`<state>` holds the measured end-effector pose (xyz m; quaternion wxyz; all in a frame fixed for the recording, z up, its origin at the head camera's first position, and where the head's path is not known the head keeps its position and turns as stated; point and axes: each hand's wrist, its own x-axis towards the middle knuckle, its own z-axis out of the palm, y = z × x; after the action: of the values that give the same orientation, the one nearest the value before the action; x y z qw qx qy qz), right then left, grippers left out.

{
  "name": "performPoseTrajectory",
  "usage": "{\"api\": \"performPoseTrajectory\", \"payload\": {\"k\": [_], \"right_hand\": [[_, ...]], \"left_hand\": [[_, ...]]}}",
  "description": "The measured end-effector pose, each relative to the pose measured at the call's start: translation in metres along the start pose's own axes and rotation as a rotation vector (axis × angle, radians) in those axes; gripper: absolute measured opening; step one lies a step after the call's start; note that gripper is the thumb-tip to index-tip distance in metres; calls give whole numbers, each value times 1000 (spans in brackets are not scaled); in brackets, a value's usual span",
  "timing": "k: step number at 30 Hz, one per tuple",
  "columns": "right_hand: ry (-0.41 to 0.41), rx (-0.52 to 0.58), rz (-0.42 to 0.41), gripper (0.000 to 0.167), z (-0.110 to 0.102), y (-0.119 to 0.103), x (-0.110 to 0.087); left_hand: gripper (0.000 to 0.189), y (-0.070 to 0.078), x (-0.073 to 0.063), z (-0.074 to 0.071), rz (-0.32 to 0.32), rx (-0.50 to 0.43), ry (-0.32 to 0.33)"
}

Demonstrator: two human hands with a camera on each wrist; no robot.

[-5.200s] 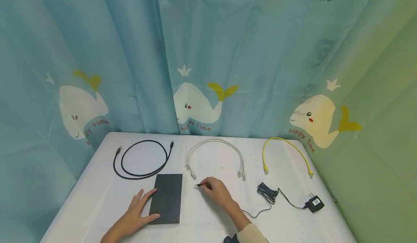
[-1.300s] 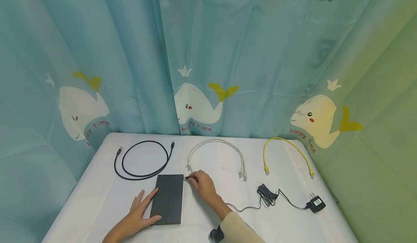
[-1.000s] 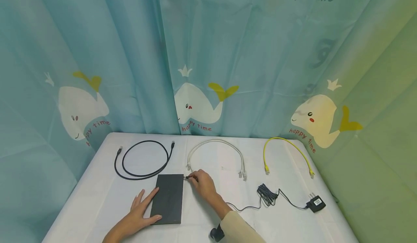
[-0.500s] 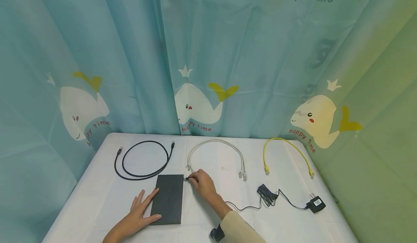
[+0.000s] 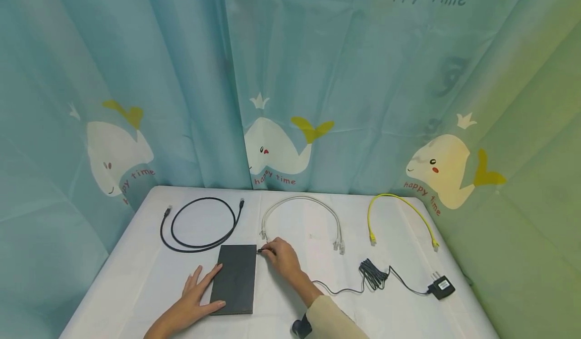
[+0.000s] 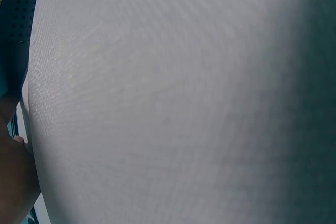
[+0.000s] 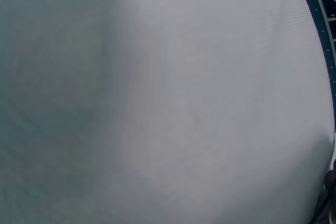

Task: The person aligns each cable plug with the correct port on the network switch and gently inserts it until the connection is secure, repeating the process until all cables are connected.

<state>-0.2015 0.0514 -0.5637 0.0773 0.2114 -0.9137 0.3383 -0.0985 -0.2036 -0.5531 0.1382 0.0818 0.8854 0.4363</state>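
Note:
A flat black network switch (image 5: 236, 281) lies on the white table. My left hand (image 5: 188, 303) rests along its left edge, thumb and fingers spread and touching the top. At the far end of the right side, my right hand (image 5: 285, 261) pinches the black power plug (image 5: 260, 250), its tip right at the casing. The thin cord runs from under my right forearm to a bundled coil (image 5: 373, 274) and a black power adapter (image 5: 441, 287). In the right wrist view, the switch's port side (image 7: 328, 11) shows a "Power" label and numbered sockets. The left wrist view catches its perforated side (image 6: 20, 19).
Behind the switch lie a looped black network cable (image 5: 197, 250), white network cables (image 5: 301, 198) and a yellow network cable (image 5: 401, 199). A small black object (image 5: 301, 327) sits beside the right sleeve. A blue curtain (image 5: 190, 76) hangs behind the table (image 5: 136, 273).
My right hand has carried the plug left and away from me to the switch's side. In the last half second the plug's silver tip has gone from sight there. My left hand stays put.

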Motion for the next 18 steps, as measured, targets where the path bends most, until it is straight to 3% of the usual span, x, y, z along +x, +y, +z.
{"api": "performPoseTrajectory", "payload": {"k": [5, 18], "right_hand": [[1, -19, -20, 7, 0, 1, 1], [20, -101, -64, 7, 3, 3, 1]], "left_hand": [[84, -1, 0, 0, 0, 9, 2], [78, 0, -1, 5, 79, 9, 39]]}}
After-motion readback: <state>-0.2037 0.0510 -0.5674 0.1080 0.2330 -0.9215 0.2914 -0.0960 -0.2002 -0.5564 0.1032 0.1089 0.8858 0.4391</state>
